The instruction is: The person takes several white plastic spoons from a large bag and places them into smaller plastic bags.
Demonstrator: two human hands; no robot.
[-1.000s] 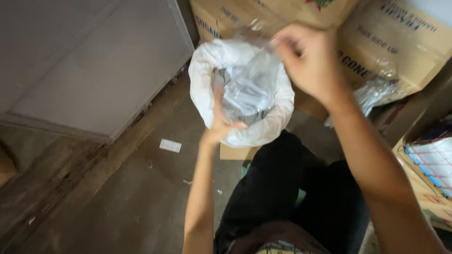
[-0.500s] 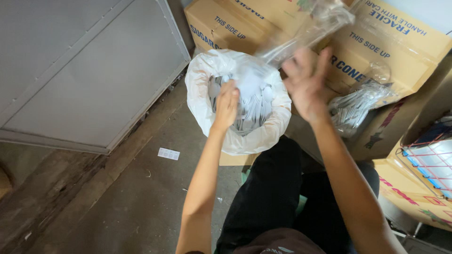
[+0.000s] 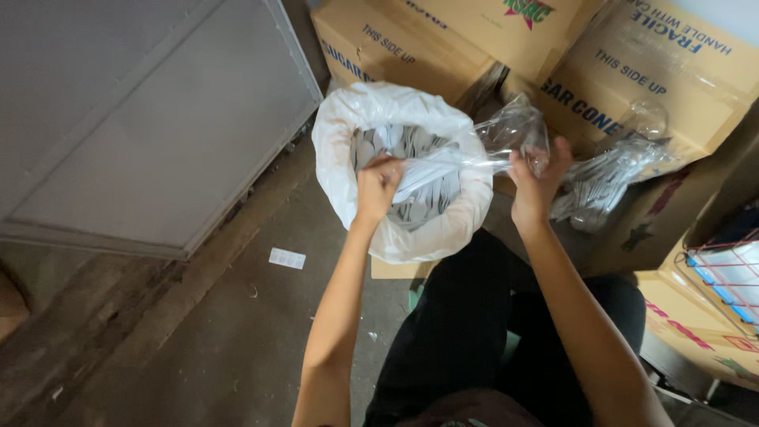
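Observation:
A large white plastic bag (image 3: 340,150) stands open in front of my knees, filled with several grey plastic spoons (image 3: 411,146). My left hand (image 3: 378,183) is over the bag's mouth, closed on a bundle of spoons sheathed in a clear plastic sleeve (image 3: 474,158). My right hand (image 3: 538,186) grips the sleeve's other, crumpled end just right of the bag. The sleeve stretches level between both hands.
Brown cardboard boxes (image 3: 443,39) are stacked behind the bag. More clear bags of spoons (image 3: 609,178) lie on a box at right. A grey metal cabinet (image 3: 134,119) fills the left. A paper scrap (image 3: 286,258) lies on the concrete floor. A red wire basket (image 3: 723,273) sits far right.
My right hand came down from high above the bag to level beside it. My left hand closed on the sleeve's near end, and the sleeve now lies horizontal.

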